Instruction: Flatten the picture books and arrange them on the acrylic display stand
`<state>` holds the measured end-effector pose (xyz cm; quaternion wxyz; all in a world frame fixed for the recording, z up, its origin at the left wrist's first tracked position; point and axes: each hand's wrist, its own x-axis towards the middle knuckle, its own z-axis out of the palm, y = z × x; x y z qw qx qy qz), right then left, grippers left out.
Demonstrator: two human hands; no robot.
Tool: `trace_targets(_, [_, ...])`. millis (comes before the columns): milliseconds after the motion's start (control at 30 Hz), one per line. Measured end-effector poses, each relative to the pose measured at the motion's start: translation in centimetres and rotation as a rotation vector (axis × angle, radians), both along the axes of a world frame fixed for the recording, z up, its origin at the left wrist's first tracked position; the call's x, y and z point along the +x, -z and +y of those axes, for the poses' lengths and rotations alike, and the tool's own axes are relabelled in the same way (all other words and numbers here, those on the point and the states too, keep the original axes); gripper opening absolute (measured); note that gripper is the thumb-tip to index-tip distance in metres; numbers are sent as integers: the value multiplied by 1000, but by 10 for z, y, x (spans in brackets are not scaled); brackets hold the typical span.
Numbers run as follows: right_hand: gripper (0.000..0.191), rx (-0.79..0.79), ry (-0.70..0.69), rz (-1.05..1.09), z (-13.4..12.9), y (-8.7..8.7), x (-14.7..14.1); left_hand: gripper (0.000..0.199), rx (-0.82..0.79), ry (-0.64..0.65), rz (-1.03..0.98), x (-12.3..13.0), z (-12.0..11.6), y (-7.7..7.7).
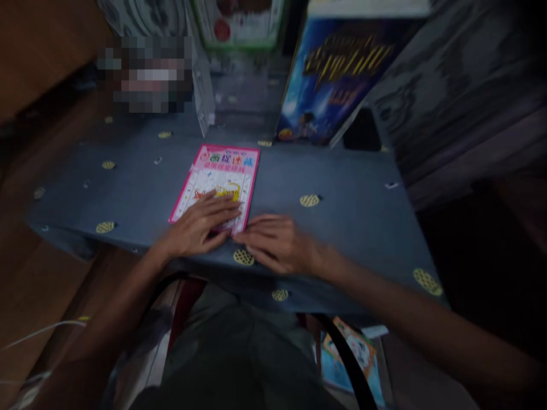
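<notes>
A thin pink-bordered book [231,159] with colourful Chinese characters and a cartoon tiger on its cover lies face up on the table, slightly tilted. My left hand [200,224] rests flat over the cover's lower half, fingers spread, hiding part of the picture. At the bottom right corner of the book is my right hand [277,242], its fingers drawn together in a pinch on that corner. The fingertips are a little blurred.
A grey cloth with yellow pineapples covers the table [342,228]. A thick blue book [337,74] stands upright at the back, near a green-edged item [239,25] and a dark flat object [362,130]. Below the table's front edge lies another colourful book [352,359].
</notes>
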<state>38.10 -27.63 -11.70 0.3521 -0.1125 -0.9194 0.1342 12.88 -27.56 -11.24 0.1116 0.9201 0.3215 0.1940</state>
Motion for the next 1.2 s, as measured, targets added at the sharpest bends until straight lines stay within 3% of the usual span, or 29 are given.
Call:
trace_targets(133, [21,75,-35,-147,-3,0,-2,43,18,-24,-23,3,-1,2])
trace_targets(333, [20,58,12,-208,-5,0,-1,39,-67,-65,32,0,5,-1])
trace_targets(633, [23,-82,3,-36,-3,-4,-1,54,-68,-330,109,-28,77,-4])
trace_targets(767, [25,-183,11,46,9,-7,-7,57,-64,-348,99,-29,88,-2])
trace_targets(867, [29,-226,109,-29,26,-10,-22,56,-56,-350,82,-27,87,0])
trace_targets(1067, [81,-283,410,-485,71,-4,-60,54,-42,-366,46,-27,88,4])
trace_targets(1200, [88,-292,550,-558,97,1,-58,51,-34,-369,49,-28,89,6])
